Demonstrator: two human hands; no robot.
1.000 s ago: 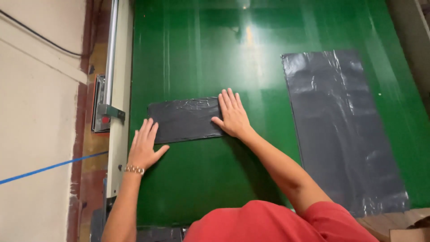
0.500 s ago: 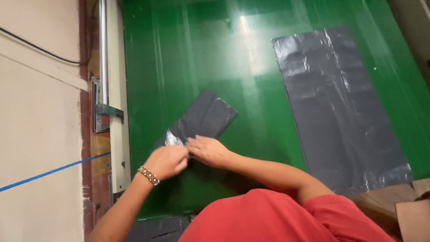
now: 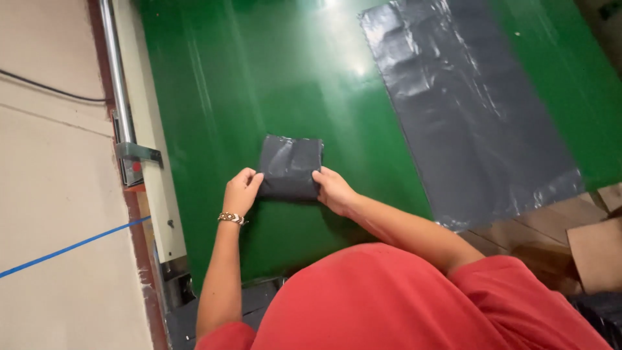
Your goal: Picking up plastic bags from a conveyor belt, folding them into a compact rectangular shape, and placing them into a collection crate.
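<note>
A small folded dark grey plastic bag [image 3: 289, 166] lies on the green table [image 3: 246, 78]. My left hand [image 3: 241, 191] grips the folded bag's near left corner, a beaded bracelet on its wrist. My right hand [image 3: 332, 189] holds the near right corner. A second grey plastic bag [image 3: 466, 104] lies spread flat on the table to the right, apart from both hands.
A metal rail with a bracket [image 3: 133, 159] runs along the table's left edge. Beyond it is a beige floor with a blue tape line [image 3: 65, 249]. Brown cardboard [image 3: 596, 253] sits at the right, and dark plastic [image 3: 253, 301] lies below the table's near edge.
The bag was a flat long strip under both palms, was then lifted and folded over, and is now a compact square held at its near corners by both hands.
</note>
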